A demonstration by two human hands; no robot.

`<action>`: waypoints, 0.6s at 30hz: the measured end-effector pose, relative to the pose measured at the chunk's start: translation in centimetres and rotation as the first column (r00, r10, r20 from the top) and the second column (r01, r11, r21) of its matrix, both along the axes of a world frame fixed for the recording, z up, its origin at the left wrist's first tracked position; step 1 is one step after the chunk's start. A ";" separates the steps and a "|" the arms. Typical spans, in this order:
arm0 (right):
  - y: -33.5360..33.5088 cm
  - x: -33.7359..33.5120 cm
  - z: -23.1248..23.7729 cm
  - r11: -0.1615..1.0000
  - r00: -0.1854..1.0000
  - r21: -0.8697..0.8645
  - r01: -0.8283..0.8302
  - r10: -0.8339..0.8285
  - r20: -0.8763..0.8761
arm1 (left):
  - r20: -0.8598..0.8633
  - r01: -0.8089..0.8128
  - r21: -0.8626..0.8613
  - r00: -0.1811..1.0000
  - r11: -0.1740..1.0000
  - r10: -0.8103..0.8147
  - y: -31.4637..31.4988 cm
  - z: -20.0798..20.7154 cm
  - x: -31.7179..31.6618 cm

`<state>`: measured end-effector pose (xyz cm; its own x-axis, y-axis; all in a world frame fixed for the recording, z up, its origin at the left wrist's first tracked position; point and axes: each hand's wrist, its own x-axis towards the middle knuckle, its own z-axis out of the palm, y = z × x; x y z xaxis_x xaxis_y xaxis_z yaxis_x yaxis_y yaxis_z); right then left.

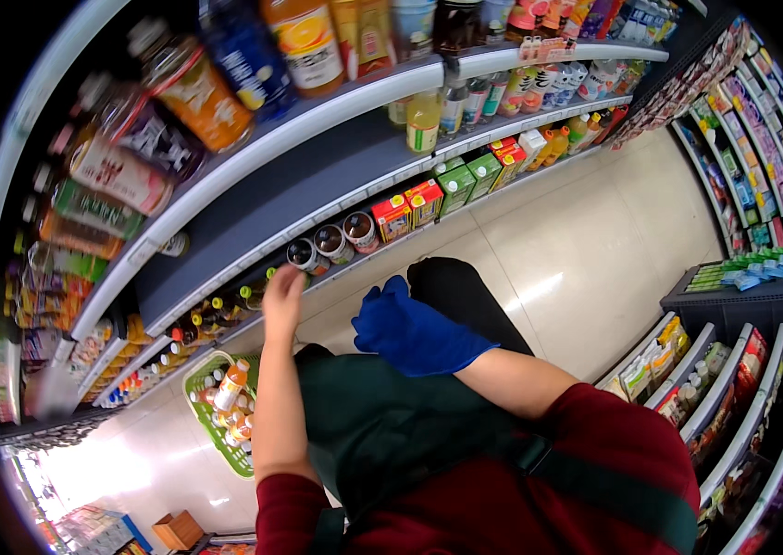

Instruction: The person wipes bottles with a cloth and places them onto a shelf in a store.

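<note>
My bare left hand [282, 303] reaches to the front of the lowest shelf, close to several dark-capped bottles [302, 254] and a yellow-capped one. Motion blurs its fingers, so whether they hold anything is unclear. My right hand [415, 328], in a blue glove, rests over my lap near my knee, its fingers curled in and nothing showing in them. On the floor left of my left forearm stands a green basket [195, 384] full of small bottles. An orange-coloured bottle with a white cap [231, 384] lies on top of them.
A long, bare stretch of dark middle shelf [271, 199] runs before me, with one yellow drink bottle [423, 122] farther along. Juice cartons [424, 199] line the lowest shelf. Bottles crowd the upper shelf [336, 106]. Snack racks [688, 370] stand on the right, across tiled floor [586, 222].
</note>
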<state>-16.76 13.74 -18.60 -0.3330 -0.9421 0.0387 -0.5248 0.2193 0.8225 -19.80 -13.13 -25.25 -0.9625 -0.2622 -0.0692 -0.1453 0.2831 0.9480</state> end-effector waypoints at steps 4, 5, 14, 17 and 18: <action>3.3 -2.1 4.1 0.933 0.920 -0.314 0.177 -0.044 0.389 | -0.051 0.223 0.100 0.974 0.970 -0.219 11.5 3.5 -14.4; 4.1 -2.6 4.3 0.918 0.892 -0.358 0.174 0.007 0.452 | -0.079 0.223 0.057 0.973 0.973 -0.218 13.8 3.7 -17.4; 6.1 -2.1 -3.2 0.095 0.026 -0.289 0.953 0.921 0.389 | -0.016 0.078 -0.282 0.996 0.956 -0.086 23.9 0.1 -28.6; 6.9 -2.7 -2.7 0.013 0.055 -0.209 0.978 0.947 0.316 | -0.074 0.014 -0.351 0.996 0.936 -0.043 25.1 1.0 -27.7; 7.1 -2.9 -2.6 -0.011 0.068 -0.191 0.981 0.952 0.297 | -0.086 0.007 -0.389 0.995 0.921 -0.043 25.0 1.1 -27.4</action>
